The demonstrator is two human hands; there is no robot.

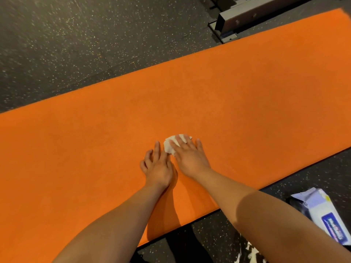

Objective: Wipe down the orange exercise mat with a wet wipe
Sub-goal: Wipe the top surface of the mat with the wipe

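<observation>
Pretty sure it's a gym: speckled black rubber flooring (57,44), orange exercise mat (228,92) across it, metal equipment base (237,18) at 1 o'clock.

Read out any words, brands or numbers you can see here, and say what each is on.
White soft pack of wet wipes: white lettering on its blue label, too blurred to read.
Orange foam exercise mat, crumpled white wet wipe, grey metal frame: no text visible.

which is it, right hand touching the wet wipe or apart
Touching. Head view: right hand lies flat over the wet wipe, fingers covering part of it.
</observation>
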